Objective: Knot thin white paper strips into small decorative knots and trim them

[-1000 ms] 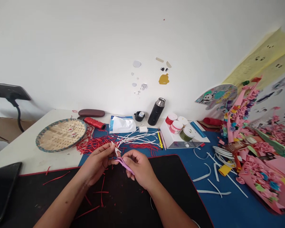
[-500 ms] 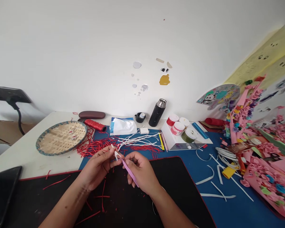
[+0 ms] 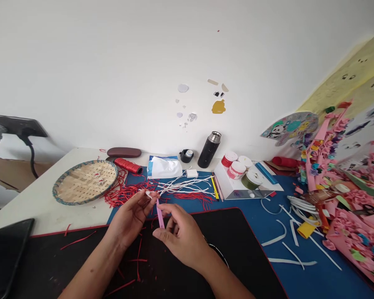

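My left hand (image 3: 131,216) hovers over the black mat (image 3: 243,249) with its fingers pinched on a small white strip piece (image 3: 148,193). Just right of it, my right hand (image 3: 180,236) grips a thin pink stick-like tool (image 3: 159,214), held nearly upright. The tool's upper end touches the white piece at my left fingertips. Behind the hands lie a bundle of white strips (image 3: 187,185) and a heap of red strips (image 3: 124,192) on the blue table cover.
A woven basket tray (image 3: 84,181), red thread spool (image 3: 129,165) and tissue pack (image 3: 164,167) sit at the back left. A black flask (image 3: 209,149), paint jars (image 3: 237,169) and pencils (image 3: 215,187) stand behind. Pink paper flower crafts (image 3: 355,203) crowd the right. A dark phone (image 3: 6,245) lies far left.
My right hand has slid down the pink tool and swung it from slanting to nearly upright. The left hand keeps its pinch on the white piece. The view shifted slightly.
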Available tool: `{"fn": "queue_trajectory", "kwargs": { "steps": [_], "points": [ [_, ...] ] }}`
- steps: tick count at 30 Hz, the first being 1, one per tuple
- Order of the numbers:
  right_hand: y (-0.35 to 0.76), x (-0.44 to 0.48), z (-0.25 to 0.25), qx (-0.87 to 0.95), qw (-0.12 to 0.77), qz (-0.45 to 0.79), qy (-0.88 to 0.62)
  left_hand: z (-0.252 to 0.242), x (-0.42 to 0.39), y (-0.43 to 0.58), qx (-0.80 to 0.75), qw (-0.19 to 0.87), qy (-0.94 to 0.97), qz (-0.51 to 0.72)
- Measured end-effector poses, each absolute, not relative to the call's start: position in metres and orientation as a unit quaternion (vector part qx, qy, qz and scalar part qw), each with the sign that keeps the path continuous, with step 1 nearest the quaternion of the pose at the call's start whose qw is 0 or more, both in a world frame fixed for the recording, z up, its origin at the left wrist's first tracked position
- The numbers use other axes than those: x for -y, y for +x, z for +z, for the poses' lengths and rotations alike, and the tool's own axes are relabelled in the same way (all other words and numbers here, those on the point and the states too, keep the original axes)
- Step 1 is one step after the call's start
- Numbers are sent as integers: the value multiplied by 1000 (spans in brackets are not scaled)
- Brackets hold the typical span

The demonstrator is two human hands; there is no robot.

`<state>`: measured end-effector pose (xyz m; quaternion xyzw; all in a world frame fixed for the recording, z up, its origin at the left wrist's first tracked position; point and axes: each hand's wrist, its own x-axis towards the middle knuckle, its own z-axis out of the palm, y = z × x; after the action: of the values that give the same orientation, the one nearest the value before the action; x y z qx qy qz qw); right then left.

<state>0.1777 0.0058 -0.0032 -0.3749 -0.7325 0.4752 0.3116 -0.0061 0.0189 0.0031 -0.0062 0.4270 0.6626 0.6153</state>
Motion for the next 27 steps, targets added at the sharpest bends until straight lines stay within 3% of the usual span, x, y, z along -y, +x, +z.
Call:
{"fn": "queue_trajectory", "kwargs": {
  "steps": [5, 16, 27],
  "points": [
    [177, -4, -6, 770, 308, 445, -338, 6, -20, -5, -422, 618, -24, 663],
    [179, -11, -3, 745, 423, 349, -379, -2, -12, 5, -372, 680, 46, 631],
    [185, -17, -1, 705, 434, 382, -411, -18, -9, -3, -361, 707, 160, 586]
  ]
}}
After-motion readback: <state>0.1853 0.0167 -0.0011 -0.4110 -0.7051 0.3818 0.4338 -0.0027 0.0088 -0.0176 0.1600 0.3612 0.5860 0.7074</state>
